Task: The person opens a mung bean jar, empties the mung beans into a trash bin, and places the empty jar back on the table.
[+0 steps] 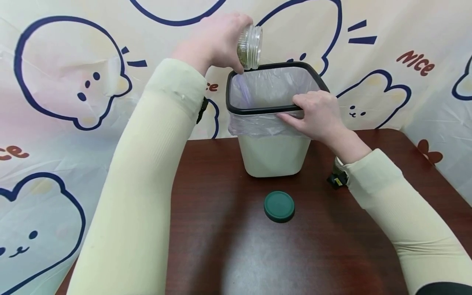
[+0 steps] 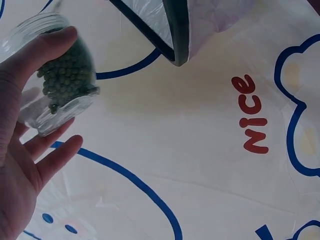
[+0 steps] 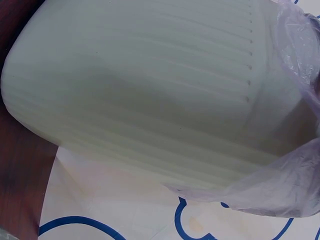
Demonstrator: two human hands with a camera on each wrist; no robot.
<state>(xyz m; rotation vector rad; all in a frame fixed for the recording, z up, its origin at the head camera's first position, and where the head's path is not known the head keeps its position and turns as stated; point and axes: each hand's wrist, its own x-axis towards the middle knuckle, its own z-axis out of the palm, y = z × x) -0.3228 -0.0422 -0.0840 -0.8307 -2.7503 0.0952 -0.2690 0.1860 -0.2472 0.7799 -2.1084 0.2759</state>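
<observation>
My left hand point(image 1: 221, 41) grips a clear glass jar point(image 1: 253, 47), tipped on its side above the far left part of a trash bin's rim. Small round green beans point(image 2: 65, 77) show inside the jar in the left wrist view. The pale green trash bin point(image 1: 274, 157) stands upright on the table, with a black rim ring point(image 1: 265, 110) and a translucent plastic liner point(image 1: 254, 125) folded over it. At the bin's near right edge, my right hand point(image 1: 318, 114) pinches the rim and liner. The right wrist view shows only the bin's side and liner; that hand is hidden there.
A round green lid point(image 1: 279, 206) lies on the dark brown table point(image 1: 206, 237), in front of the bin. Close behind the bin hangs a printed cloth backdrop point(image 1: 166, 37), which also covers the right side.
</observation>
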